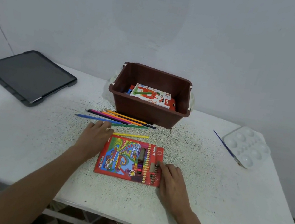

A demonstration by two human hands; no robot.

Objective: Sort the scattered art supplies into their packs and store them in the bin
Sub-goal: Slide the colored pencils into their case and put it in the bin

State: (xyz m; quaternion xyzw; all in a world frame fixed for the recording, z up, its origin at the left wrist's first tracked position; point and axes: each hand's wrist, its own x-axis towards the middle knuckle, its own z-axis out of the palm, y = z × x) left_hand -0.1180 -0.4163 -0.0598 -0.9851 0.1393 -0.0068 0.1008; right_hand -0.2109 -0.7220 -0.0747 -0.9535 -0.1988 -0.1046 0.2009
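Colour pencil pack (126, 159): lies flat on the counter (198, 190) between the two hands, its right end open with pencils already showing inside.
Right hand (172, 177): released, fingertips resting on the pack's open end; it grasps nothing that I can see.
Left hand (97, 132): released, fingers laid out flat by the pack's far left corner, touching or just beside the nearest loose pencils; I cannot tell which.
Yellow pencil (130, 135): loose, just beyond the pack's far edge.
Loose pencils (119, 119): a handful more fanned out between the pack and the bin, still to be packed.
Bin (143, 111): stands at the back of the counter; an oil pastels pack (151, 95) already lies inside.
Paintbrush (225, 146) and palette (247, 147): far right, untouched.
Tablet (28, 76): far left.
Progress: I judge it roughly halfway; one pack stored, the pencil pack part-filled, not yet closed or binned.
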